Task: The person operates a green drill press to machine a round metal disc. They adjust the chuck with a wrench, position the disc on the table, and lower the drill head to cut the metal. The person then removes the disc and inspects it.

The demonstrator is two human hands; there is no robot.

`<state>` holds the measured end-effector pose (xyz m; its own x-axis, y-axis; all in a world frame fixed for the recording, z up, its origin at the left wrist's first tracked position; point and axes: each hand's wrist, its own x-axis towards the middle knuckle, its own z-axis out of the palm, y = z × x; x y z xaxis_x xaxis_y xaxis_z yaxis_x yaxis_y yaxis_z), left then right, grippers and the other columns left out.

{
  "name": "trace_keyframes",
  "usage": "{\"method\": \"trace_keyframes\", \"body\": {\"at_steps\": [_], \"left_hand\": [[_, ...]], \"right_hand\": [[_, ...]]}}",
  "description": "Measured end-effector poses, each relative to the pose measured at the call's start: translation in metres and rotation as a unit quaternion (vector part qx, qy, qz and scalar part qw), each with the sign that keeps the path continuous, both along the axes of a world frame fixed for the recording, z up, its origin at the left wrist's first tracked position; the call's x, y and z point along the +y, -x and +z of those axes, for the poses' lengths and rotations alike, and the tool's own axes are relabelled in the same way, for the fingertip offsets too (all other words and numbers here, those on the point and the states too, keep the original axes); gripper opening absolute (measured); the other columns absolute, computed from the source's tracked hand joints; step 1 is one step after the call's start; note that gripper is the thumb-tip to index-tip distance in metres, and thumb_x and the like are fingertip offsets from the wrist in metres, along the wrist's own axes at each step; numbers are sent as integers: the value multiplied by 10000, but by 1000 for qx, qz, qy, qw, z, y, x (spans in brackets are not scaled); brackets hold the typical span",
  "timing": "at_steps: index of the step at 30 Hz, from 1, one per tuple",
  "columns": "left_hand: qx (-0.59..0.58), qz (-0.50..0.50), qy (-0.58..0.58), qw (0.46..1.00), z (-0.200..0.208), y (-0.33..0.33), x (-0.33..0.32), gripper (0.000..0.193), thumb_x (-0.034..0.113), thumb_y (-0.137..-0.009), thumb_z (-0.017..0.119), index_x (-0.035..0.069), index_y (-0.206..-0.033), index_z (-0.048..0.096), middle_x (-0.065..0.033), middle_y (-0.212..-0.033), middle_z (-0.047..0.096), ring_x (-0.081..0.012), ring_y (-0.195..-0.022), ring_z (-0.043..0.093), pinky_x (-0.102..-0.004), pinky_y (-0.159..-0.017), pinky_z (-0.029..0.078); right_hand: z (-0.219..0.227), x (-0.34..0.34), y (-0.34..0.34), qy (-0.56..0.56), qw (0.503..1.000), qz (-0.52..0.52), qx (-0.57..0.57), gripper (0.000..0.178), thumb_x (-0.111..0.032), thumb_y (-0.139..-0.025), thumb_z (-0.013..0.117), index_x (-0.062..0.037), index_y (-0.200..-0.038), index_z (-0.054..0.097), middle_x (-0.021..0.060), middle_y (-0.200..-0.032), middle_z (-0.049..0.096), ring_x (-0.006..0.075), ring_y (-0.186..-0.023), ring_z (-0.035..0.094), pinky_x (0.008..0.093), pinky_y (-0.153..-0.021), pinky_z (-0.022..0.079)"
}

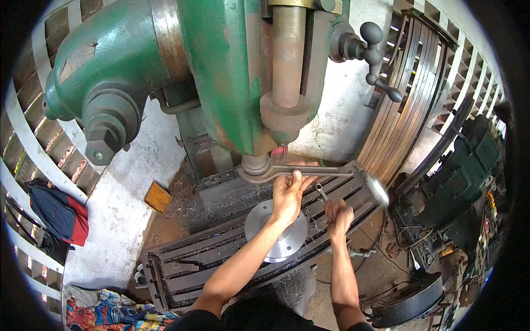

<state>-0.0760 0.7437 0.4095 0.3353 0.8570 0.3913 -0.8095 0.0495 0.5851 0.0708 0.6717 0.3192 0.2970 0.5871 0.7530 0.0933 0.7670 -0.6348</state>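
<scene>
Around the lower end of the machine spindle sits the jaw of a large open-end wrench, its handle reaching to the right. My left hand grips that handle near the middle, thumb in front and fingers behind. My right hand is a fist around a hammer, whose handle is mostly hidden. The hammer's head, smeared by motion, is at the wrench's far end; I cannot tell whether they touch. A ring spanner shows just beyond my right fist. A round metal disc lies under my left forearm.
The slotted machine table is strewn with metal shavings. Above it hangs the green machine head, with a ball-ended crank handle on its right. A dark green machine stands at right, and a round black tray lies low at right.
</scene>
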Motion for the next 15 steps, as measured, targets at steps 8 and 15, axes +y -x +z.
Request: {"method": "trace_keyframes", "body": {"at_steps": [8, 15], "left_hand": [[10, 75, 8, 997, 5, -11, 21, 253, 173, -992, 507, -12, -1160, 543, -191, -1214, 593, -281, -1143, 585, -441, -1053, 451], [54, -43, 19, 997, 11, 39, -23, 351, 252, -979, 546, 44, -1252, 470, -212, -1231, 582, -346, -1207, 548, -488, -985, 485]], "right_hand": [[-17, 8, -3, 120, 983, 59, 123, 586, -593, -967, 406, -91, -665, 381, -33, -570, 323, 97, -500, 291, 279, -462, 228], [-30, -39, -65, 312, 895, -316, 44, 575, -539, -985, 424, -83, -633, 423, -28, -538, 374, 92, -515, 284, 276, -448, 254]]}}
